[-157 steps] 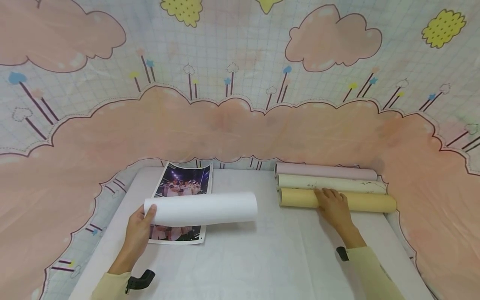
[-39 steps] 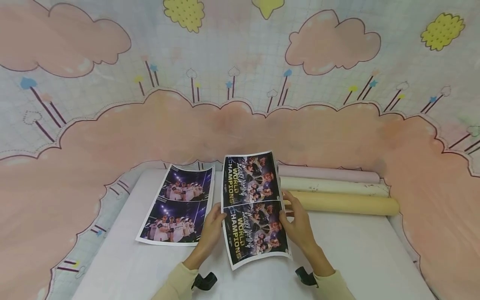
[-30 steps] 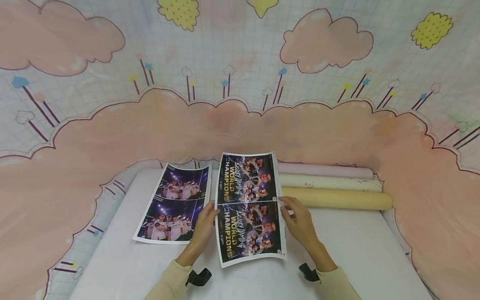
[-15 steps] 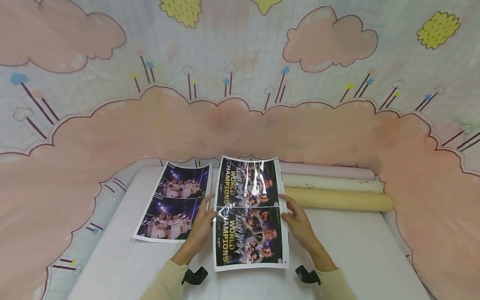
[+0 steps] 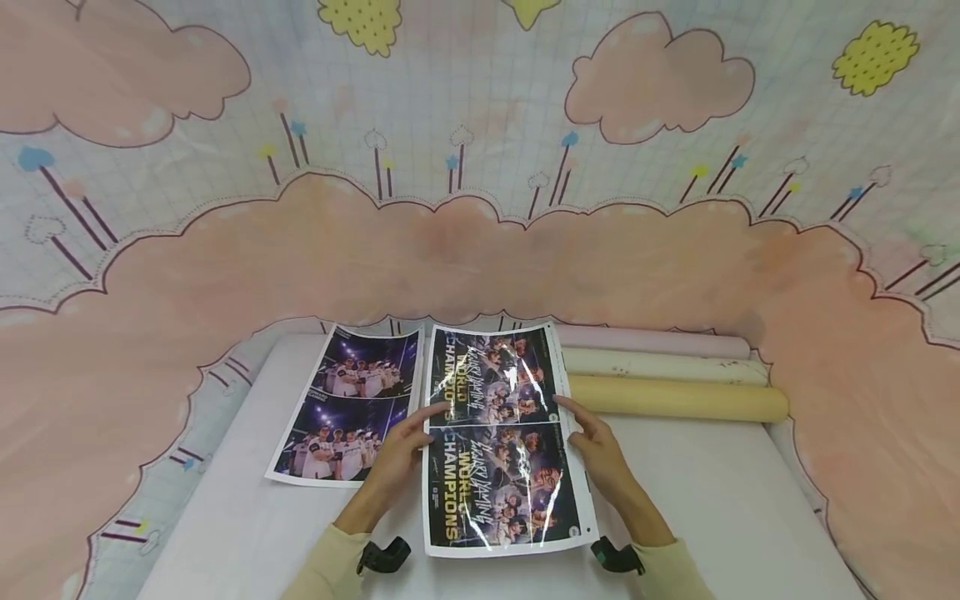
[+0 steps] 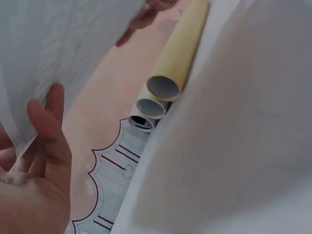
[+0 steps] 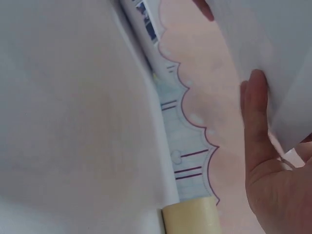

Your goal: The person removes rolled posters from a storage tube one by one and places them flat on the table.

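Observation:
A glossy poster [image 5: 495, 492] with two stacked dark pictures and "WORLD CHAMPIONS" lettering is held up over the middle of the table. At its left edge my left hand [image 5: 397, 467] pinches it, the index finger lying over the printed face. My right hand [image 5: 600, 454] grips the opposite edge between thumb and fingers. Both wrist views show the poster's pale back, with the left hand [image 6: 41, 161] and the right hand [image 7: 273, 161] holding its edges. Beside it on the left lies a second poster [image 5: 337, 437] with two group photos, partly hidden by the left hand.
At the table's back right lie a yellow paper roll [image 5: 675, 400], a pale green patterned roll [image 5: 675, 367] and a pink roll [image 5: 660, 340], side by side. The white table [image 5: 712, 500] backs onto a cloud-patterned cloth [image 5: 480, 258].
Earlier the left hand held a white roll and the right rested on the yellow roll. Now both hands hold an opened poster, which has lowered slightly; the left index finger has moved onto its face.

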`<state>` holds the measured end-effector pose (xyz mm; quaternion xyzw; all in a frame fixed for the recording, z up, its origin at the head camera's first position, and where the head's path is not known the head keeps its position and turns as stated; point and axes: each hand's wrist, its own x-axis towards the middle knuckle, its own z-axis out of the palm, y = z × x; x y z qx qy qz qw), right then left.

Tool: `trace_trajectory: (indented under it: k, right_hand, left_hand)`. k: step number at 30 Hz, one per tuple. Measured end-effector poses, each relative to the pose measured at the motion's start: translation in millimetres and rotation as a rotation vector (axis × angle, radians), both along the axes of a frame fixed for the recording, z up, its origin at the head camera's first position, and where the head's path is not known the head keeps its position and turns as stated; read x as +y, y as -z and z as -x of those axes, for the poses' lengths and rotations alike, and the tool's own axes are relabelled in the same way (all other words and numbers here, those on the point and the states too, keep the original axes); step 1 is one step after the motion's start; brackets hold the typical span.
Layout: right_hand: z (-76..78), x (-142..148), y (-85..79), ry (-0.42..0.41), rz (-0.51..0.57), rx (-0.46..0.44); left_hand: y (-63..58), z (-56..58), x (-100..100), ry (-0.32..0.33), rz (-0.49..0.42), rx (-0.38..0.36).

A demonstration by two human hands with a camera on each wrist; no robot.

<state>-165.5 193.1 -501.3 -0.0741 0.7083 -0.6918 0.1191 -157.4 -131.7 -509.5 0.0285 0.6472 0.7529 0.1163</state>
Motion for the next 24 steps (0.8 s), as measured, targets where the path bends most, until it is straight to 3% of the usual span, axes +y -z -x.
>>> trace_trajectory:
  k: [6, 17, 24]
  right_hand:
    - [2.3, 1.3, 2.0, 0.004, -0.010, 0.012]
    - [5.9, 5.4, 0.8, -0.066, 0.199, -0.065]
    - [6.8, 2.3, 3.8, -0.098, 0.360, -0.124]
  left_hand:
    - [-1.5, 2.4, -2.2, 0.086, -0.124, -0.007]
    - [0.5, 7.3, -2.1, 0.104, -0.141, -0.019]
    - [-1.2, 8.0, -4.5, 0.134, -0.322, -0.078]
